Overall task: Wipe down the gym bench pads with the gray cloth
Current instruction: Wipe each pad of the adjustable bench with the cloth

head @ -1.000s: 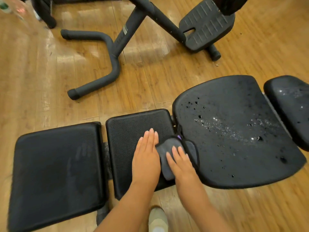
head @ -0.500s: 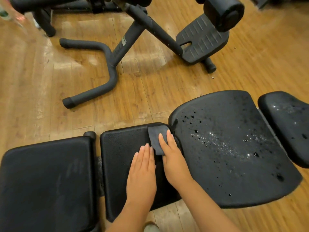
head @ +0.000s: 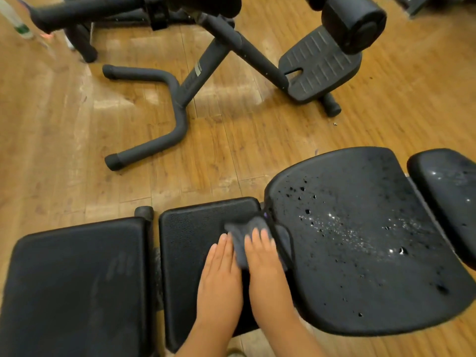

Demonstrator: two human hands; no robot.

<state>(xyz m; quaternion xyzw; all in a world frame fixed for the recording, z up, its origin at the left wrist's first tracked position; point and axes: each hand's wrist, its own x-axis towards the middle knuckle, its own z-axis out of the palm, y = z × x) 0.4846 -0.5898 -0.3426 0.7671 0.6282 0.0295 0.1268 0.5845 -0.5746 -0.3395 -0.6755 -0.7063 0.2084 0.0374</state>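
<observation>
Several black bench pads lie in a row across the lower view. My right hand [head: 268, 269] presses the gray cloth [head: 240, 234] flat onto the right part of the small middle pad [head: 190, 235], beside the gap to the large curved pad [head: 360, 253]. Part of the cloth sits in that gap. My left hand [head: 221, 276] lies flat on the middle pad, fingers together, touching the cloth's left edge. The large pad carries many water droplets, as does the far right pad [head: 450, 199]. The left pad [head: 77, 279] shows faint smears.
Another black exercise machine stands on the wooden floor behind, with a curved floor bar [head: 164, 119], a ribbed footplate [head: 319, 70] and a roller pad [head: 355, 21]. A bottle [head: 18, 21] stands at the far upper left. My shoe tip shows at the bottom edge.
My right hand slid the cloth forward along the middle pad's right edge, then slightly right toward the gap. The left hand stayed flat on the pad. The view tilted upward.
</observation>
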